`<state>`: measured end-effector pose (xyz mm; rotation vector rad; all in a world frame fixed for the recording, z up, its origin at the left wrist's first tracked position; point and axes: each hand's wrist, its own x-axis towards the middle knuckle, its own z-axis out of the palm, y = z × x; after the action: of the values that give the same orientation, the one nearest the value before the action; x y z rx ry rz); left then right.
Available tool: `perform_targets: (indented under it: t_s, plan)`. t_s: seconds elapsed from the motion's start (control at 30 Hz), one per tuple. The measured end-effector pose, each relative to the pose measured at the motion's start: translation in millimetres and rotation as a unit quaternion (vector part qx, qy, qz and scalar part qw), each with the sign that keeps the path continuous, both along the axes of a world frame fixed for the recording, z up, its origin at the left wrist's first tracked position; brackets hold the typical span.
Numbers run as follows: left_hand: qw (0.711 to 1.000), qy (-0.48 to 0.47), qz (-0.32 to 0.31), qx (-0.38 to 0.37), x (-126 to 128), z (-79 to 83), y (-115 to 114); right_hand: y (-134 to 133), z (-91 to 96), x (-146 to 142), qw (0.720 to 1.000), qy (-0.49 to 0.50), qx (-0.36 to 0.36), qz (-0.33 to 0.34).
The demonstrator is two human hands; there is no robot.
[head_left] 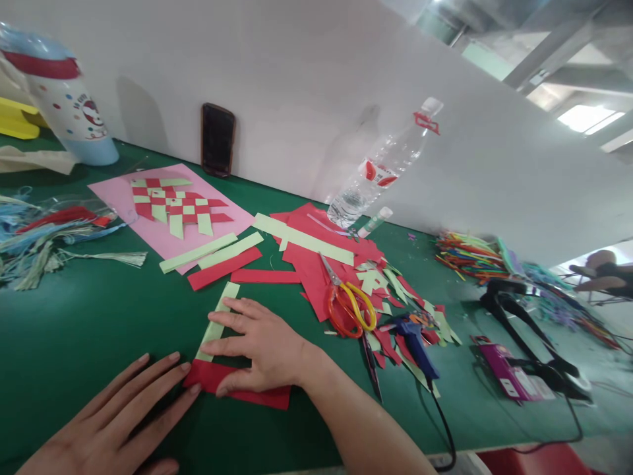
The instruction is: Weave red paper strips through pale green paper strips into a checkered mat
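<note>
My left hand (126,412) lies with fingers stretched out on the table, its fingertips at the left end of a red paper strip (270,396). Over that strip my right hand (262,343) is spread flat, thumb on the red paper and fingertips on a pale green paper strip (230,291). The green strip points away from me and meets the red one at its left end; the hand partly covers both. Just beyond lie two more pale green strips (198,253) and two red strips (264,276). Woven red-and-green paper fish (180,206) rest on a pink sheet (116,191).
Scissors (349,307) lie on red paper scraps (309,264), beside a blue glue gun (418,346). A water bottle (378,173), glue stick (374,223) and phone (217,140) stand near the wall. Tassels (44,244) and a tumbler (74,105) are at left.
</note>
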<state>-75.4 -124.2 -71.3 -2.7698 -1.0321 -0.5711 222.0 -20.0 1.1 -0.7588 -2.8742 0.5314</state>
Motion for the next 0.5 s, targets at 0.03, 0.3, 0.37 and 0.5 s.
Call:
perform_targets:
  t_s: [0.03,0.3,0.37,0.5]
  plan:
    - [1.000,0.000,0.000,-0.001,-0.2,-0.6,-0.4,0.2,0.2,0.0,1.000,-0.001,-0.001,0.001]
    - [1.000,0.003,-0.008,-0.004,-0.9,-1.3,0.6,1.1,-1.7,0.0,1.000,0.005,0.006,0.003]
    - [1.000,0.014,-0.014,0.006,0.1,0.3,2.5,1.8,-1.6,0.1,1.000,0.005,0.006,0.004]
    - [0.999,0.015,-0.019,0.022,3.0,1.6,6.6,1.8,-2.0,-0.1,1.000,0.009,0.008,0.005]
